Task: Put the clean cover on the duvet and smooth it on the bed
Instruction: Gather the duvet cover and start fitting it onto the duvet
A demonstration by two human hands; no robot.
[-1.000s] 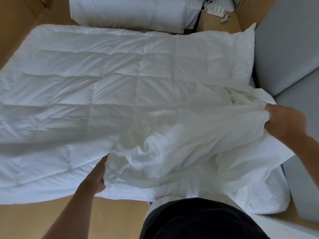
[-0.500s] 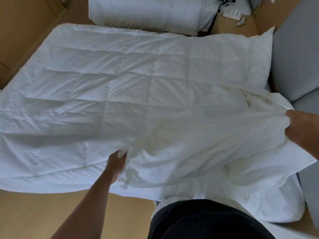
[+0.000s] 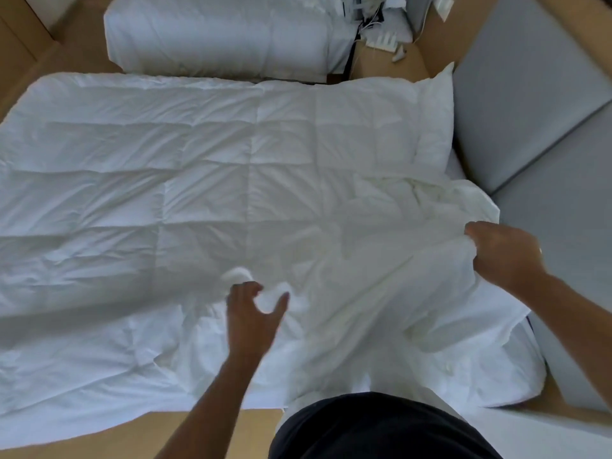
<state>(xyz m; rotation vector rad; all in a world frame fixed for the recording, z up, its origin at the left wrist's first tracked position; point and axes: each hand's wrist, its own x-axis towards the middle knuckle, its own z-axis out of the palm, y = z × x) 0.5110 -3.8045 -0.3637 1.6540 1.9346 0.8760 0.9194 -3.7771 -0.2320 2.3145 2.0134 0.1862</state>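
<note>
A white quilted duvet (image 3: pixel 165 167) lies spread flat on the wooden floor. A thinner off-white cover (image 3: pixel 381 266) lies crumpled over the duvet's near right part. My right hand (image 3: pixel 503 253) grips a bunched edge of the cover at the right side, lifting it a little. Over the cover's left end my left hand (image 3: pixel 255 313) hovers with thumb and fingers spread apart, a puff of the cloth just in front of them; the hand is blurred.
A folded white bedding roll (image 3: pixel 215 34) lies beyond the duvet's far edge. A power strip with cables (image 3: pixel 381 43) sits at the back. Grey cushions (image 3: pixel 530 101) border the right side. Wooden floor (image 3: pixel 99 435) shows at the near left.
My left hand has moved forward and right over the duvet and its fingers have opened off the cover. The cover has sunk flatter onto the duvet. My right hand keeps its hold.
</note>
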